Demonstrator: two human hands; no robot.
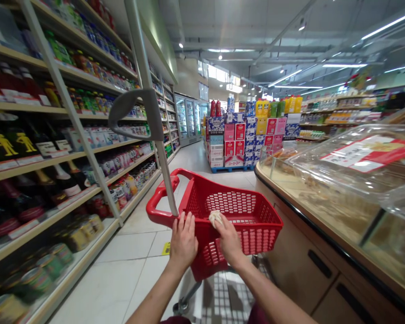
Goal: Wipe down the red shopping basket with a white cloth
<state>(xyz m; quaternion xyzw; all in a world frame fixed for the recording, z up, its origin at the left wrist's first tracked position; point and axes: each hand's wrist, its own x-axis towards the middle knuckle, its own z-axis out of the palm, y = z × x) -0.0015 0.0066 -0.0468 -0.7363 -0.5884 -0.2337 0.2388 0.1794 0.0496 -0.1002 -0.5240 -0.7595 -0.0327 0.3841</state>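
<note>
A red plastic shopping cart (222, 189) stands before me, its basket full of oblong holes, with a grey pole (167, 180) rising from the handle side. My left hand (184, 238) lies on the cart's near rim by the foot of that pole, fingers stretched out and holding nothing. In my right hand (230, 238) is a crumpled off-white cloth (215, 218), pinched at the fingertips against the same rim, farther right. Higher on the pole sits a grey looped handle (135, 114). Below the basket, a caster wheel (181, 307) touches the floor.
Shelves (84, 155) of bottles and cans line the left side. A counter (290, 198) with clear plastic covers (354, 153) runs close along the cart's right. Stacked drink cartons (234, 144) stand on a blue pallet ahead. Pale tiles (121, 270) cover the floor.
</note>
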